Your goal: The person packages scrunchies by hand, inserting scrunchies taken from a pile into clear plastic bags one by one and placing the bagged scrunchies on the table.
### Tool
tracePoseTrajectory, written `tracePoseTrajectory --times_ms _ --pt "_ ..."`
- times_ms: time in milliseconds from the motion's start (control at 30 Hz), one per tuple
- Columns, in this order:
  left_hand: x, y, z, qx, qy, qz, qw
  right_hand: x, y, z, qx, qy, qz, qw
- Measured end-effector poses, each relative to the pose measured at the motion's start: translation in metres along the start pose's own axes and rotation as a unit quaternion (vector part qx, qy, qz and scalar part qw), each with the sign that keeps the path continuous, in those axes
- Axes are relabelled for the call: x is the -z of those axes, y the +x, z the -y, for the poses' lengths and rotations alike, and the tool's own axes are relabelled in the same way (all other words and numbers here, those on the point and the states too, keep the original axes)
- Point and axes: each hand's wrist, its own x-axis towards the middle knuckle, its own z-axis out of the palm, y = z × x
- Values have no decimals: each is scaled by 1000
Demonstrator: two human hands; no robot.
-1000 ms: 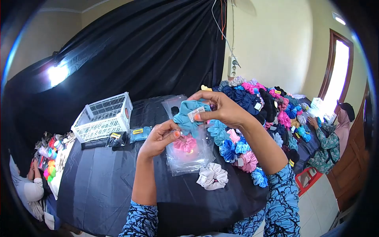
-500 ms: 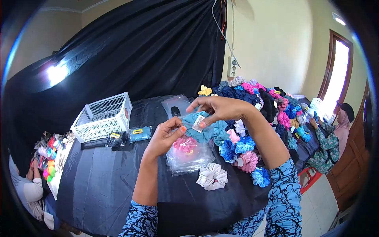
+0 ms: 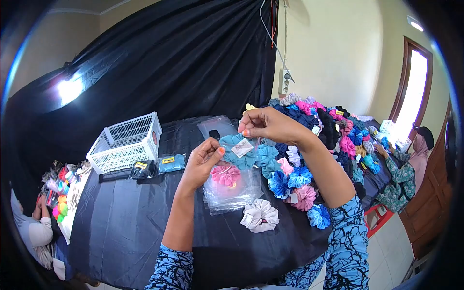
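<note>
Teal scrunchie between two hands, its edges hard to read

We see the left hand (image 3: 200, 162) closed in a pinch at the left edge of a gathered teal fabric scrunchie (image 3: 233, 158), held near the middle of the frame. Fingertips hide that edge, so we cannot tell whether clear film is pinched with the cloth. The right hand (image 3: 275, 125) bends above the scrunchie's upper right, thumb and forefinger close together; we cannot tell whether anything is gripped between them. The print on the square white paper tag (image 3: 241, 148) is too small for us to read.

Directly below, we find a ruffled pink scrunchie (image 3: 225, 176) over glossy, creased clear plastic bags (image 3: 233, 200). Lower right of these, a round, puckered pale grey scrunchie (image 3: 267, 211) lies on the smooth black cloth (image 3: 145, 227). Our right forearm covers part of the heaped multicoloured scrunchies (image 3: 304, 180) at centre right, some satiny, some matte.

At centre left stands a white lattice-walled plastic basket (image 3: 126, 157), beside a flat blue packet (image 3: 172, 164) with a yellow label. The frame's dark rim cuts off a person in a pale top (image 3: 39, 234) at lower left.
</note>
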Motion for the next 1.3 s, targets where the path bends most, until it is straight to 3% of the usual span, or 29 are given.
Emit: tracePoseTrajectory --times_ms 333,433,833,1133,1300 --pt "1 1 2 0 39 -6 999 -3 0 1 -21 -27 25 999" --pt "2 1 3 0 41 -9 999 -5 1 -4 -25 62 20 998" --pt "1 1 1 -10 8 12 1000 -14 -1 5 -44 -78 115 989" --pt "-3 1 -3 -1 34 12 999 -19 0 4 -67 -100 174 977" --pt "0 1 -2 -8 12 28 999 -25 1 -6 -63 -83 145 984"
